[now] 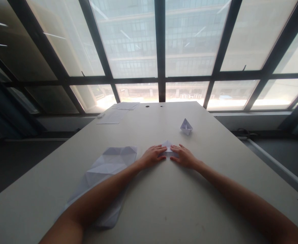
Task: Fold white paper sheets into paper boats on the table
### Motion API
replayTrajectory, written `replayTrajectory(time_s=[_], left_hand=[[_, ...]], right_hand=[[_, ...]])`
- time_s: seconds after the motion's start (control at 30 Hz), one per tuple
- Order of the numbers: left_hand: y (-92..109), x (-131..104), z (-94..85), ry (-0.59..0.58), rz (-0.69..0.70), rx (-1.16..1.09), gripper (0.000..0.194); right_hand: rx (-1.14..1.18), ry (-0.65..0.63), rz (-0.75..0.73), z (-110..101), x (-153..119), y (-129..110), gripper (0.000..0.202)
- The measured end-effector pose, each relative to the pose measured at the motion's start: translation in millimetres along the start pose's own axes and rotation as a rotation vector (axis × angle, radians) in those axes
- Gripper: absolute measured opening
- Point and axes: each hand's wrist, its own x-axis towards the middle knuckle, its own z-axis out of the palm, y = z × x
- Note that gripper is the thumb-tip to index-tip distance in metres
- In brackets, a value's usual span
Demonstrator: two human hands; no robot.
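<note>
From my station, I judge the step in hand is flattening a fold: the left hand [154, 155] and right hand [183, 156], each grip spread, rest on one folded paper [167, 148] at the frame's centre. Next calls for even pressure along the crease. I count one paper boat [186, 126] right of centre, one creased sheet [104, 166] lower left, and several flat sheets [110, 118], exact number unclear, upper left.
</note>
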Motion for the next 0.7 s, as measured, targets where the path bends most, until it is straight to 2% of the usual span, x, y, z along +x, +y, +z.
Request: replayTrajectory(time_s=[0.2,0.4,0.57,0.7], left_hand=[[3.3,-0.4,-3.1,0.102,0.024,-0.062,0.044],[0.1,-1.6,-1.5,0.162,-0.085,-0.102,0.028],[-2.0,-1.8,-1.4,0.195,-0.122,-0.115,0.023],[1.6,-2.4,-5.8,0.273,-0.159,-0.106,0.023]], right_hand=[[0.009,0.06,0.022,3.9,0.5,1.5,0.043],[0.002,0.083,0.043,5.4,0.7,3.1,0.03],[0.003,0.109,0.041,3.5,-0.2,3.8,0.029],[0.001,0.184,0.09,3.9,-0.7,6.2,0.031]])
